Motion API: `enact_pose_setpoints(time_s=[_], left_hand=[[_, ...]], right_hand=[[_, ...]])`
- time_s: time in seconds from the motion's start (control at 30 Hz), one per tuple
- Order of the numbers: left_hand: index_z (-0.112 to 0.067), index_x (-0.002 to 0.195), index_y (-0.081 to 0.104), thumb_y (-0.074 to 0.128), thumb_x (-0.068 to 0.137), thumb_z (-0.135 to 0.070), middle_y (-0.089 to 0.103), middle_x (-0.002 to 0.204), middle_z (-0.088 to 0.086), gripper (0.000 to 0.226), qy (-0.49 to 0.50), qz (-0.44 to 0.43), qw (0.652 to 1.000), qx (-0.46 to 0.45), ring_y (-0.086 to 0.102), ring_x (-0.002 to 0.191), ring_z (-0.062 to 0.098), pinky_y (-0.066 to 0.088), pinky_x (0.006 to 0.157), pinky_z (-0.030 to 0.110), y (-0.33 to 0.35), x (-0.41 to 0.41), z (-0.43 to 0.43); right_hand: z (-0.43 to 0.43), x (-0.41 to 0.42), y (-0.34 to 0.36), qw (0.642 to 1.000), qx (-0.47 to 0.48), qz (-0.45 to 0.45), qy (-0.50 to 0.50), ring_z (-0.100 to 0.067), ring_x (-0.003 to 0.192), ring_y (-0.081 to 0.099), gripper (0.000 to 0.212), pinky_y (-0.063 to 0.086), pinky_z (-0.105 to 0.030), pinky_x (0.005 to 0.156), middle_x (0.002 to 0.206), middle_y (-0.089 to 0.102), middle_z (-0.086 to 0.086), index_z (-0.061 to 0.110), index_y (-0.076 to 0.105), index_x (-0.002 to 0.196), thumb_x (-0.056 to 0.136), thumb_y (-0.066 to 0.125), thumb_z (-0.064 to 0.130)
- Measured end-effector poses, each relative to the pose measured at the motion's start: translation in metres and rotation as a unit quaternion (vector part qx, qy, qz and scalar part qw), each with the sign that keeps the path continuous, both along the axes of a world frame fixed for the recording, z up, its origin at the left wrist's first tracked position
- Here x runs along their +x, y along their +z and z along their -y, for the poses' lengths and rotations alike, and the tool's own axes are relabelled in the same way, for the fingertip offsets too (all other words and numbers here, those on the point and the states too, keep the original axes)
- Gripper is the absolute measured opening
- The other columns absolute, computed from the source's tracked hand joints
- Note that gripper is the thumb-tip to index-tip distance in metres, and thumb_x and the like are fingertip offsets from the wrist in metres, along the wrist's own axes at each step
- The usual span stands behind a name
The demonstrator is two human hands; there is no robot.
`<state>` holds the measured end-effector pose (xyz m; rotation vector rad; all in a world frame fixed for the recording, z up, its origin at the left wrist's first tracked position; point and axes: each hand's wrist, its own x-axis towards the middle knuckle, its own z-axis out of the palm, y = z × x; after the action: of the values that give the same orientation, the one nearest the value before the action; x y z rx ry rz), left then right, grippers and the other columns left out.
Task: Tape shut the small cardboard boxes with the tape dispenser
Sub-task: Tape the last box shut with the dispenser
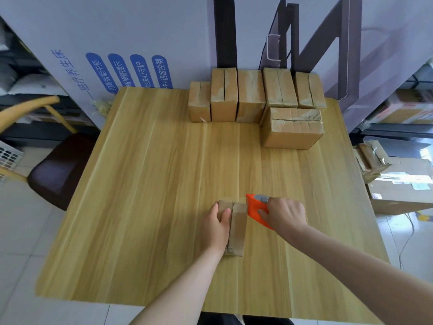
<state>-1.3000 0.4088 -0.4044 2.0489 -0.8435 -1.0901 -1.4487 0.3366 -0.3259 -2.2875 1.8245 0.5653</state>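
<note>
Your left grip clamps the small box near the table's near edge. Your right grip is closed around the orange tape dispenser. The panel behind reads "语音控制".

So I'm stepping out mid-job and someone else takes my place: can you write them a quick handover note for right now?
Left hand holds the small box down on the table.
Right hand grips the orange tape dispenser at that box's far right corner.
Six more boxes sit at the far edge; several show glossy tape.
To do: tape this box's seam; I cannot tell whether any tape is on it yet.
</note>
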Motion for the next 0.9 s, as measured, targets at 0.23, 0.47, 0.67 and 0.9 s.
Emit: enact_pose_setpoints(time_s=[0.23,0.47,0.67,0.9], left_hand=[[-0.01,0.139,0.04,0.051,0.096,-0.033,0.047,0.134,0.004,0.05,0.06,-0.019,0.998,-0.011,0.046,0.123,0.021,0.038,0.103,0.033,-0.005,-0.012,0.006],[-0.015,0.09,0.048,0.068,0.083,-0.043,0.055,0.09,0.002,0.036,0.159,-0.04,0.986,0.005,0.056,0.08,0.022,0.042,0.066,0.03,-0.003,-0.032,0.005],[-0.01,0.115,0.054,0.067,0.082,-0.047,0.056,0.112,0.004,0.051,0.094,0.052,0.994,0.006,0.056,0.102,0.025,0.049,0.083,0.037,0.004,-0.023,0.0],[-0.013,0.13,0.057,0.052,0.094,-0.006,0.054,0.133,0.001,0.037,-0.168,0.254,0.934,-0.188,0.047,0.125,0.014,0.027,0.104,0.011,0.003,-0.013,0.002]], right_hand=[[0.015,-0.008,-0.007,0.994,0.034,0.047,-0.094,-0.016,0.07,0.059,0.039,0.044,-0.026,0.058,0.075,0.059,0.006,0.019,0.056,0.084,0.093,0.045,0.055],[0.01,-0.036,0.015,0.956,-0.004,0.185,-0.226,-0.018,0.056,0.063,0.048,0.049,-0.027,0.055,0.067,0.063,0.002,0.018,0.062,0.077,0.089,0.047,0.061],[-0.008,-0.023,0.013,0.789,0.002,0.488,-0.373,-0.02,0.055,0.05,0.044,0.037,-0.029,0.051,0.056,0.054,-0.003,0.007,0.058,0.064,0.094,0.057,0.039],[-0.009,-0.013,-0.003,0.734,0.026,0.507,-0.451,-0.024,0.069,0.058,0.042,0.047,-0.035,0.065,0.075,0.064,-0.012,0.006,0.062,0.078,0.094,0.055,0.045]])
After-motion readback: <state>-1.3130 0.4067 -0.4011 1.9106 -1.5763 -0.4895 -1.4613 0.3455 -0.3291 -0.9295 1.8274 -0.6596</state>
